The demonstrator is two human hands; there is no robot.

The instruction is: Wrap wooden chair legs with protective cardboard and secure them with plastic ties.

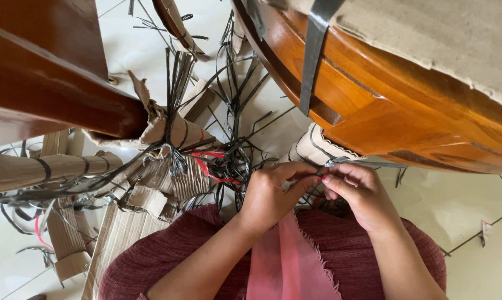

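Head view, the only one I have. Looking straight down past my lap, which is covered in maroon cloth [373, 244] with one pink frayed strip of fabric [287, 261] lying over it at 6 o'clock.

Two hands, both mine, meet just right of centre. My left hand [270, 197] is curled, thumb and forefinger pinched narrow. My right hand [356, 191] faces it, fingertips touching the left's, also pinched. Between the two sets of fingertips I hold one thin dark plastic strap [319, 173]; which hand bears the grip more I cannot tell. The strap's end runs off toward 3 o'clock as a flat grey band under the wood.

Directly above the hands, at 12 o'clock from them, one furniture leg wrapped in corrugated cardboard [312, 147], bound round by dark strapping. It meets a curved polished wooden frame [367, 94] filling the 1 to 3 o'clock quarter. One grey strap [313, 50] crosses that frame; torn cardboard [445, 39] covers its top.

At 10 o'clock, one dark red-brown wooden beam [51, 83], its end sleeved in crumpled cardboard. At 9 o'clock, one cardboard roll [45, 169] with dark bands around it.

Centre: a tangle of cut black straps [229, 161], too many to count, with one red strip [206, 166] threaded through. Loose cardboard scraps [151, 194] lie on the pale tiled floor [467, 205] from 7 to 9 o'clock; I count at least five pieces.
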